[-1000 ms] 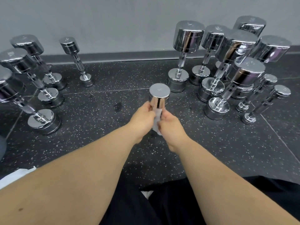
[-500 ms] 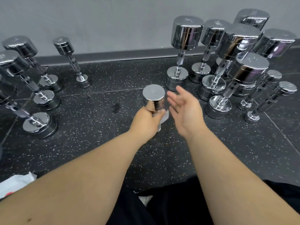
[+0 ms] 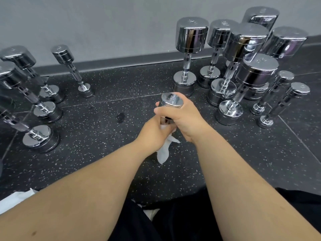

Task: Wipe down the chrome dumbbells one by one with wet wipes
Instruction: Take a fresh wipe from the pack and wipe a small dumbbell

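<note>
The speckled black rubber floor (image 3: 107,153) carries two groups of upright chrome dumbbells: a crowded cluster of heavy ones (image 3: 250,49) on the right by the wall, and a looser row (image 3: 40,110) on the left. Between them, close to the person, stands the small dumbbell (image 3: 172,101) now being cleaned, its lower end hidden behind the hands. The right hand (image 3: 187,119), which half a second ago hovered spread and empty beside that dumbbell, now wraps its fingers round the top head with the thumb across the near side. The left hand (image 3: 152,131) keeps its curled grip lower down on the handle, pinching the wet wipe (image 3: 164,152) against it, and the wipe's loose tail hangs free beneath. With the head now held, the left hand can probably rub the handle without the dumbbell tipping. Most of the dumbbells likely still await their turn.
</note>
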`<control>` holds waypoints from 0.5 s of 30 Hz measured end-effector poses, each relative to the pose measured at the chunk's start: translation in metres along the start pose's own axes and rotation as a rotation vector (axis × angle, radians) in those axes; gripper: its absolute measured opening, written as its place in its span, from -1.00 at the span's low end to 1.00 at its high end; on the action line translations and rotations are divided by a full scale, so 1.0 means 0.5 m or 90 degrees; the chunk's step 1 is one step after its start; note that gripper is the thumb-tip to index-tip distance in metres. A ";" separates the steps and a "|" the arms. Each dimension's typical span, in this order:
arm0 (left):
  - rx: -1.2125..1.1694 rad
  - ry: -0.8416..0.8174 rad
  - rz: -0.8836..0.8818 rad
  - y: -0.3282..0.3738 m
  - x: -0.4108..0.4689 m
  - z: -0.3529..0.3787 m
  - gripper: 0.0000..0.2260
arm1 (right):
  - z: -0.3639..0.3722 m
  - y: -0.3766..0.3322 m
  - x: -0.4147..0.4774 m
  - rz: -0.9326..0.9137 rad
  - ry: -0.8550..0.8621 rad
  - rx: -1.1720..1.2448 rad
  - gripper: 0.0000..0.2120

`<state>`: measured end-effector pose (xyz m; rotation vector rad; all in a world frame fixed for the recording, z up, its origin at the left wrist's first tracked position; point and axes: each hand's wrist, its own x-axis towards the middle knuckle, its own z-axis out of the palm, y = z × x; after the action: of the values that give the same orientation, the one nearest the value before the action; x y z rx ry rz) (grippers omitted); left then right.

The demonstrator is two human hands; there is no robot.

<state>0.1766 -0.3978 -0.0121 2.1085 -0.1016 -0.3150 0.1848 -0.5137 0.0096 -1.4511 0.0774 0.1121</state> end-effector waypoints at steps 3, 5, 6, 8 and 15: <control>0.021 -0.085 -0.066 -0.036 -0.006 0.000 -0.86 | -0.012 -0.001 0.004 0.015 0.026 -0.003 -0.59; 0.051 -0.105 -0.079 -0.046 0.001 0.007 -0.81 | -0.026 0.004 0.006 0.031 0.043 0.023 -0.56; 0.061 -0.109 -0.070 -0.042 0.006 0.010 -0.81 | -0.034 0.010 0.007 0.036 0.054 0.049 -0.59; 0.076 -0.095 -0.035 -0.018 0.020 0.019 -0.81 | -0.043 0.019 0.009 0.035 0.062 0.083 -0.65; -0.318 -0.161 -0.093 -0.001 0.036 -0.024 -0.43 | -0.024 0.023 0.025 0.013 0.047 0.078 -0.74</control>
<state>0.1971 -0.3910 -0.0099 1.5768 -0.0134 -0.6269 0.1957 -0.5238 -0.0046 -1.3324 0.1565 0.0694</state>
